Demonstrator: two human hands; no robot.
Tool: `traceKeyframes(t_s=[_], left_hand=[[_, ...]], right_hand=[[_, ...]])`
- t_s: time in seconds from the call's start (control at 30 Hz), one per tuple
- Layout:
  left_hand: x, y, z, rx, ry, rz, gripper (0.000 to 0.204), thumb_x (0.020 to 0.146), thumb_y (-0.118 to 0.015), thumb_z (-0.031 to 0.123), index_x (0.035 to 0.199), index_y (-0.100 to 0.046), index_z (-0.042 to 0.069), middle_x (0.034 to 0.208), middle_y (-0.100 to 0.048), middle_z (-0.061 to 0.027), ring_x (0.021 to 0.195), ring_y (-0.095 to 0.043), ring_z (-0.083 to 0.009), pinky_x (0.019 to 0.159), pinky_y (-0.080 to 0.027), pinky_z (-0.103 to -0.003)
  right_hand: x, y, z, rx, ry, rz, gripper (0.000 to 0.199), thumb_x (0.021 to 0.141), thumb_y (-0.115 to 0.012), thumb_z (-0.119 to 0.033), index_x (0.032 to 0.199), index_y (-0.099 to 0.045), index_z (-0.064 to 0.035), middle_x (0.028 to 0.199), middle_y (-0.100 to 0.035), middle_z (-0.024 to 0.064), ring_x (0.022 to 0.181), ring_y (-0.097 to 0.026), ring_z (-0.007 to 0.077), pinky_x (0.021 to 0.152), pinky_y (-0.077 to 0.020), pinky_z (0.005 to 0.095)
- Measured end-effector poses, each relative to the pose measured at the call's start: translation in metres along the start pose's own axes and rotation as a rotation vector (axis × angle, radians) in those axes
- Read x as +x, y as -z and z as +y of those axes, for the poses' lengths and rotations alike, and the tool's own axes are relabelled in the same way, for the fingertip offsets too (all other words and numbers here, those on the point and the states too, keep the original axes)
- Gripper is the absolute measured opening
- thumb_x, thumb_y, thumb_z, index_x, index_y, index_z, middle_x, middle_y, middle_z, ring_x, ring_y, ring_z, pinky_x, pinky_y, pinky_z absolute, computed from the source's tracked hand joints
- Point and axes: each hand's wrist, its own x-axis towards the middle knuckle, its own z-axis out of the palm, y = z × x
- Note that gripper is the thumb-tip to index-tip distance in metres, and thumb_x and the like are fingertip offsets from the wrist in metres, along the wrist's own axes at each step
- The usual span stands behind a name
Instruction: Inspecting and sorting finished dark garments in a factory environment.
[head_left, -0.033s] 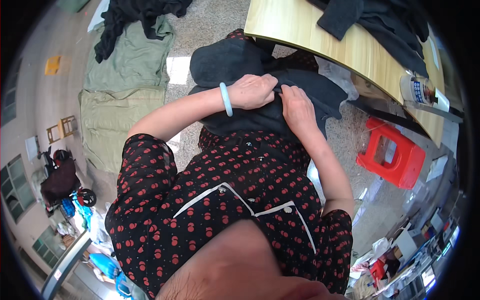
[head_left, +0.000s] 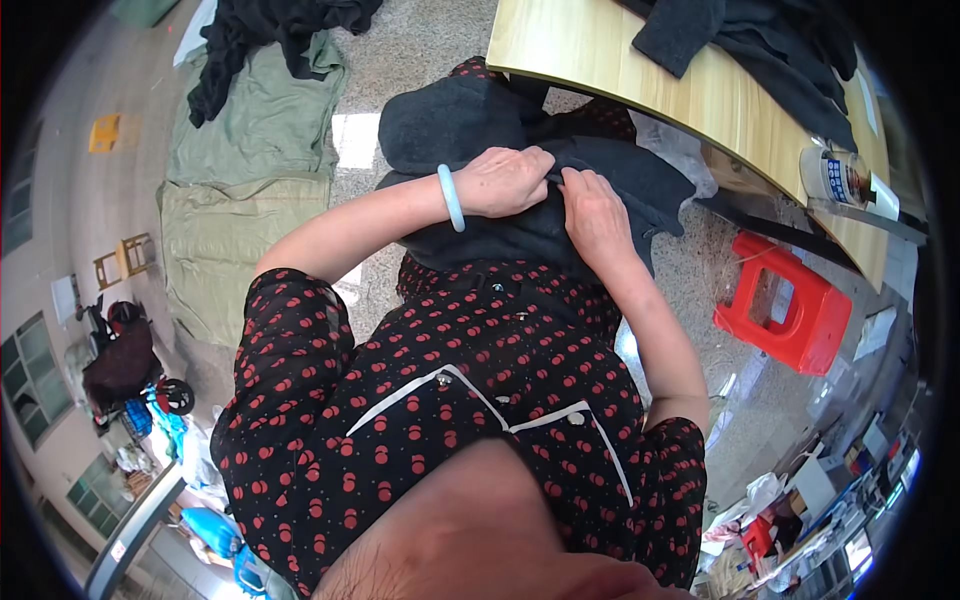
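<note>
A dark grey garment [head_left: 470, 120] lies bunched over my lap, in front of my black dress with red spots. My left hand [head_left: 505, 180], with a pale green bangle [head_left: 451, 197] on its wrist, is closed on a fold of the garment. My right hand [head_left: 590, 215] pinches the same cloth right beside it, the fingertips of both hands almost touching. What lies between the fingers is hidden.
A wooden table [head_left: 600, 50] curves across the top right with more dark garments [head_left: 740, 40] and a small labelled can [head_left: 830, 175] on it. A red plastic stool [head_left: 790, 310] stands at my right. Green cloths [head_left: 250, 200] and black clothing [head_left: 260, 40] lie on the floor at left.
</note>
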Motion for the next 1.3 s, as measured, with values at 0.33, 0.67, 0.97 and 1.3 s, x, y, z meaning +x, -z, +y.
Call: traceKeyframes(t_s=[0.33, 0.67, 0.97, 1.3], left_hand=[[0.006, 0.003, 0.001, -0.019, -0.014, -0.044, 0.014, 0.076, -0.046, 0.011, 0.079, -0.05, -0.001, 0.079, -0.057, -0.0184, 0.074, -0.056, -0.0356, 0.067, -0.045, -0.044], [0.004, 0.025, -0.013, -0.405, -0.088, -0.258, 0.03, 0.083, -0.055, 0.029, 0.088, -0.056, -0.001, 0.069, -0.055, -0.0144, 0.062, -0.05, -0.0186, 0.063, -0.042, -0.033], [-0.042, 0.049, -0.067, -0.348, 0.281, -0.434, 0.031, 0.087, -0.047, 0.027, 0.09, -0.056, -0.002, 0.074, -0.056, -0.0059, 0.074, -0.048, -0.0109, 0.07, -0.04, -0.027], [-0.048, 0.047, -0.071, -0.405, 0.243, -0.317, 0.027, 0.087, -0.047, 0.024, 0.089, -0.053, -0.001, 0.071, -0.052, -0.0032, 0.071, -0.045, -0.0092, 0.067, -0.04, -0.027]], right_hand=[[-0.007, 0.0, 0.011, 0.088, 0.037, 0.007, 0.016, 0.078, -0.052, -0.002, 0.093, -0.053, 0.0015, 0.081, -0.055, 0.0163, 0.078, -0.055, 0.0317, 0.069, -0.0454, 0.0375], [0.008, 0.011, 0.023, 0.466, -0.07, -0.199, 0.019, 0.078, -0.057, -0.012, 0.096, -0.054, -0.0054, 0.083, -0.06, 0.0151, 0.077, -0.058, 0.0305, 0.066, -0.0458, 0.0349], [0.024, 0.003, 0.004, 0.475, -0.077, -0.268, 0.021, 0.08, -0.057, -0.015, 0.097, -0.054, -0.0029, 0.08, -0.061, 0.0117, 0.075, -0.06, 0.0235, 0.067, -0.0464, 0.031], [0.037, -0.012, -0.033, 0.367, -0.106, -0.503, 0.03, 0.075, -0.063, -0.027, 0.087, -0.057, 0.0003, 0.081, -0.059, 0.0164, 0.079, -0.058, 0.0289, 0.071, -0.0453, 0.0364]])
